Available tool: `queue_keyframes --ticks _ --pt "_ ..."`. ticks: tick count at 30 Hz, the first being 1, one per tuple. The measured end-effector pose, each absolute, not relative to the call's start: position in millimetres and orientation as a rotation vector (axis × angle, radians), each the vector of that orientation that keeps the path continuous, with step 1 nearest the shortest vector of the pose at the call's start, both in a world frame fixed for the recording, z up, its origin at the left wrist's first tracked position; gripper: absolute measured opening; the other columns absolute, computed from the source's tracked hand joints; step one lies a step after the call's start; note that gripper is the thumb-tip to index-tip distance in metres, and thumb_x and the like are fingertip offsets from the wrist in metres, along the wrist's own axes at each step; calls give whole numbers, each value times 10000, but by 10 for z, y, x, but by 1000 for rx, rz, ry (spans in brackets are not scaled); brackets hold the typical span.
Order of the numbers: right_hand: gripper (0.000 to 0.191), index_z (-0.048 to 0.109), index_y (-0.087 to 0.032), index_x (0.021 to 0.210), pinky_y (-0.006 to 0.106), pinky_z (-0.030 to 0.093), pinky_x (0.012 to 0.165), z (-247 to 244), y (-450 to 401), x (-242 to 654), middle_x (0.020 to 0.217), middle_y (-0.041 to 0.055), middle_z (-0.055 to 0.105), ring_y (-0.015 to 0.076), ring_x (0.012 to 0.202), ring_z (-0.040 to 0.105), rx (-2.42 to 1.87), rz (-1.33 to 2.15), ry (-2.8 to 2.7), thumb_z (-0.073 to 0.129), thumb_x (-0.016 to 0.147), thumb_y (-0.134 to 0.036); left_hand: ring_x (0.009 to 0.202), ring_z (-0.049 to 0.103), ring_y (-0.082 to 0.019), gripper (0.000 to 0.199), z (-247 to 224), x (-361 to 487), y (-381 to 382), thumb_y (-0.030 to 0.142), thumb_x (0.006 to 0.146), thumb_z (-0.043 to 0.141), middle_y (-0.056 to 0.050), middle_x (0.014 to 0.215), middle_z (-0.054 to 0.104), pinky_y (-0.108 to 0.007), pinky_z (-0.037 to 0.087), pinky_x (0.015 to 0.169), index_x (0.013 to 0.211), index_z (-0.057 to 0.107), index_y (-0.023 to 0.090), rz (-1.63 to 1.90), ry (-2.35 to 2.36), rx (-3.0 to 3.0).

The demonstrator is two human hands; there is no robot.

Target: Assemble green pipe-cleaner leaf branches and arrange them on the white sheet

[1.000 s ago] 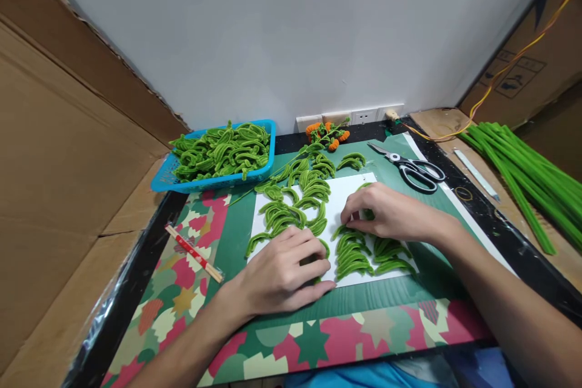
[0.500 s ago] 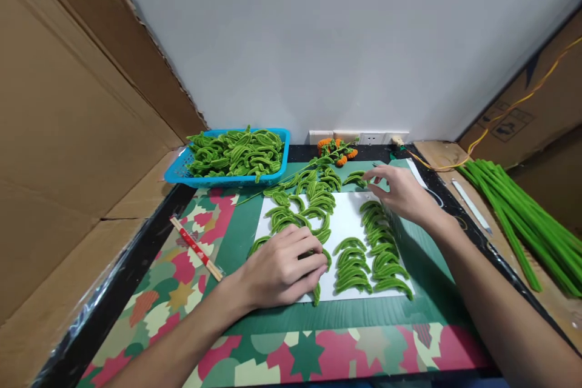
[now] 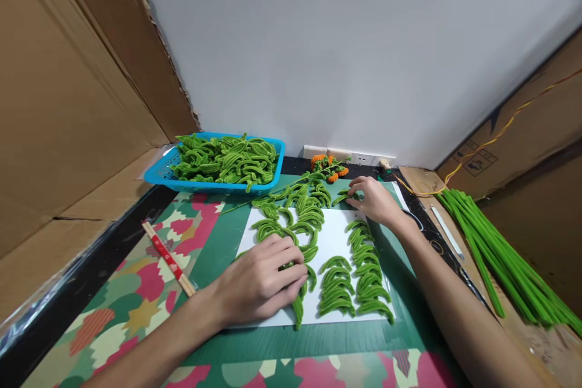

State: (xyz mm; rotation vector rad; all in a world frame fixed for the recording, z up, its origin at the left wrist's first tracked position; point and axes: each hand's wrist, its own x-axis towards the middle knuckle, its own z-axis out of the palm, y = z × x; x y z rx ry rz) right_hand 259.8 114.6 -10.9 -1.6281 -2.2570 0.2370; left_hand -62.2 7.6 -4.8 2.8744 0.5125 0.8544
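Curved green chenille leaf pieces lie on a white sheet of paper (image 3: 336,233). Two neat columns of leaves (image 3: 336,288) fill its right part, with a looser group of leaves (image 3: 309,218) to the left. My left hand (image 3: 266,279) rests on the paper's lower left, over several leaves, its fingers curled; what they grip is mostly hidden. Beyond the paper's far right corner, my right hand (image 3: 375,201) pinches at a small cluster of green leaves (image 3: 342,195) lying on the green mat (image 3: 254,339).
A blue basket (image 3: 213,187) heaped with green pieces stands back left. An orange-flowered stem (image 3: 331,177) lies near the wall sockets (image 3: 361,159). Wrapped chopsticks (image 3: 168,257) are at left; green chenille stems (image 3: 513,260) and a white pen-like tool (image 3: 448,231) at right. Cardboard walls flank both sides.
My right hand has come down onto the leaf cluster behind the paper, its fingers now closed there. My left hand stays over the same leaves. The whole view has shifted slightly.
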Motion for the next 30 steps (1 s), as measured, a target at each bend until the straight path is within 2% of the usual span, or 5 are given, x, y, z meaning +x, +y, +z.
queue_keyframes --ticks 5,11,17,21,30 --pt "81 835 -219 863 496 544 1012 -104 1120 2580 1332 124 742 362 1214 633 -1601 206 -2293 787 928 -216 844 561 -214 121 -55 -626 74 98 1026 587 -66 916 697 -380 367 762 965 682 143 840 507 2894" --pt "115 839 -225 831 500 562 1006 -106 1048 2570 1280 103 762 311 1124 647 -1478 237 -2353 779 928 -210 842 570 -212 103 -47 -622 89 98 1021 597 -65 916 699 -375 378 755 986 682 146 864 509 2910" --pt "152 849 -244 813 610 506 1078 -109 958 2564 1382 126 676 379 1252 528 -1386 121 -2377 770 942 -255 831 568 -209 103 -79 -627 117 97 1011 600 -63 917 705 -374 384 752 982 678 157 916 499 2917" --pt "162 852 -250 819 567 539 989 -67 894 2500 1343 113 677 344 1118 548 -1355 167 -2382 769 952 -292 838 572 -207 106 -105 -627 133 103 1018 597 -67 923 712 -374 386 755 981 678 161 917 498 2920" --pt "130 853 -250 908 486 514 955 -21 757 2397 1263 98 718 317 1072 540 -1308 173 -2452 757 988 -285 857 603 -207 108 3 -635 127 92 1015 613 -69 933 727 -359 415 771 976 691 155 909 564 2902"
